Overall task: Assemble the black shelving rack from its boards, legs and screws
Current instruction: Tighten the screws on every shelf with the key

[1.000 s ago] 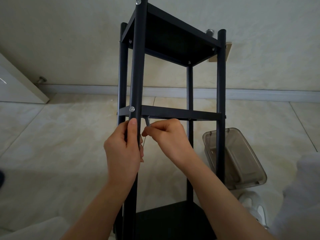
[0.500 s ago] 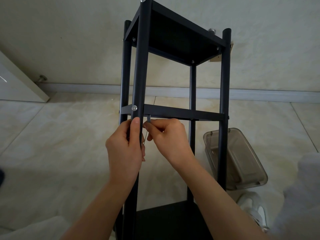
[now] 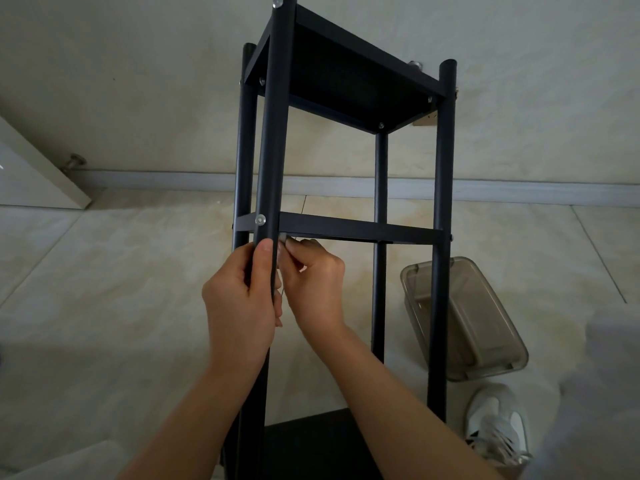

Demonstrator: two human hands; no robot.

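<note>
The black rack (image 3: 346, 81) stands upright on the floor with several round legs and three boards fitted. My left hand (image 3: 242, 306) grips the near left leg (image 3: 273, 133) just below the middle board (image 3: 360, 231). A silver screw head (image 3: 260, 220) sits in that leg at the board's level. My right hand (image 3: 311, 278) is closed on a small metal hex key (image 3: 288, 241), its tip just under the middle board behind the leg. Most of the key is hidden by my fingers. The bottom board (image 3: 311, 445) shows between my forearms.
A smoky clear plastic box (image 3: 485, 323) lies on the tile floor right of the rack. A white shoe (image 3: 495, 427) is below it. The wall and baseboard (image 3: 138, 176) run behind; a white panel (image 3: 31, 174) leans at the far left.
My right hand has moved left and closer to the leg, carrying the hex key up under the middle board. My left hand keeps its grip on the leg.
</note>
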